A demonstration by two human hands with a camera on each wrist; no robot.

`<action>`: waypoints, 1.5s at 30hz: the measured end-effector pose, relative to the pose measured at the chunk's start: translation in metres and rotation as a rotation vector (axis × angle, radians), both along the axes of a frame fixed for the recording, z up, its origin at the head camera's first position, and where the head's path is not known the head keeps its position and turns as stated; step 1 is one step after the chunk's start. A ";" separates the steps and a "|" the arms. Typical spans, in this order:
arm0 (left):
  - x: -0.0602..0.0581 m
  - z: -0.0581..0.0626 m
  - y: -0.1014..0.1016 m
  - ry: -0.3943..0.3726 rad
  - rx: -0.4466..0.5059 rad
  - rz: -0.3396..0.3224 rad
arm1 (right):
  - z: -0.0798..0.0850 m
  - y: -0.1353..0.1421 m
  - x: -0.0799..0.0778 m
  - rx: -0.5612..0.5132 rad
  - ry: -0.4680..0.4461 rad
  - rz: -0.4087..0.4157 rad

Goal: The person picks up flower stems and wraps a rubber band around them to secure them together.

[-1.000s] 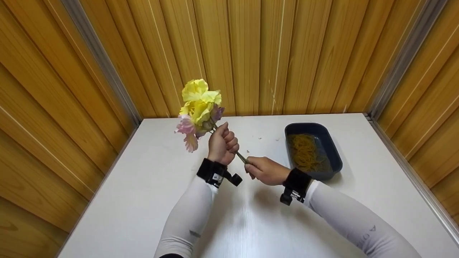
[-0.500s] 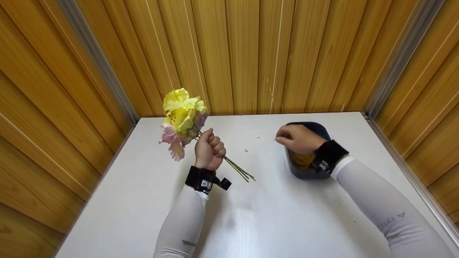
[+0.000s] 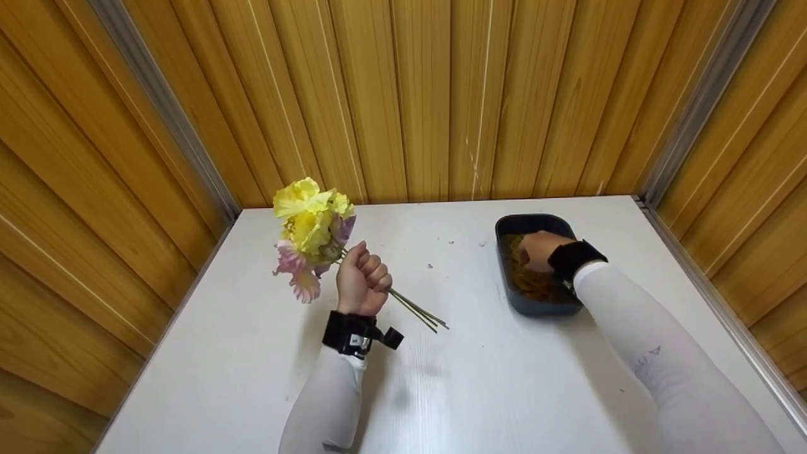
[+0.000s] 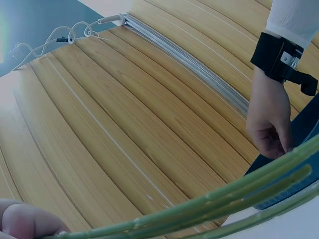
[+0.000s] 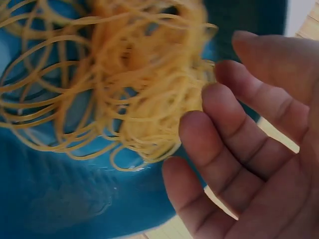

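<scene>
While the right hand point(image 3: 539, 251) reaches down into a dark blue bin point(image 3: 545, 309), its fingers are gently bent and slightly apart, the thumb standing away from them. The bin holds a tangled heap of thin yellow-orange bands point(image 5: 149, 99), partly blurred, with the blue bottom showing between the loops. The fingertips are right beside the heap; whether they touch it cannot be told.

The left hand point(image 3: 364, 277) has its fingers curled tightly round the green stems point(image 4: 224, 191) of a bunch of flowers point(image 3: 309, 233), yellow above and pink-purple below. The bunch is tilted, its blooms toward the far left and its stem ends toward the right and the person.

A second ago the right hand was pinching the stems; half a second ago it was above the bin, and now it is inside. The bunch has shifted left and nearer the person, while the bin sits in about the same spot.

The bin stands toward the back right of the white table point(image 3: 466, 366), apart from the metal rail point(image 3: 725, 310) on that side. A panelled wall point(image 3: 422, 94) rises at the back edge. Broad tabletop, dotted with small specks, stretches between stem ends and bin.
</scene>
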State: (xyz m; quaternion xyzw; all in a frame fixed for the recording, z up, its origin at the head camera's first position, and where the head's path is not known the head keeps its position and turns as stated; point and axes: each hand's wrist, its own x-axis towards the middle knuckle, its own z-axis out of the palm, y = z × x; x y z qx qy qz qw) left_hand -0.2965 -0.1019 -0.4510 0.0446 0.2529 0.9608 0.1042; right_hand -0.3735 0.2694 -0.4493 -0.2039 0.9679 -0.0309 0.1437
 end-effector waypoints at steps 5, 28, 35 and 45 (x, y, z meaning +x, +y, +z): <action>0.001 0.000 0.000 0.000 0.003 0.004 | -0.009 -0.006 0.000 0.062 -0.045 -0.024; -0.004 -0.002 0.001 -0.052 0.019 0.063 | 0.044 0.010 0.019 -0.057 0.054 0.054; -0.004 -0.003 0.001 -0.111 -0.012 0.145 | 0.076 0.000 0.037 -0.138 0.166 0.094; -0.005 -0.005 0.003 -0.168 -0.027 0.192 | 0.088 -0.046 0.070 -0.255 0.269 0.251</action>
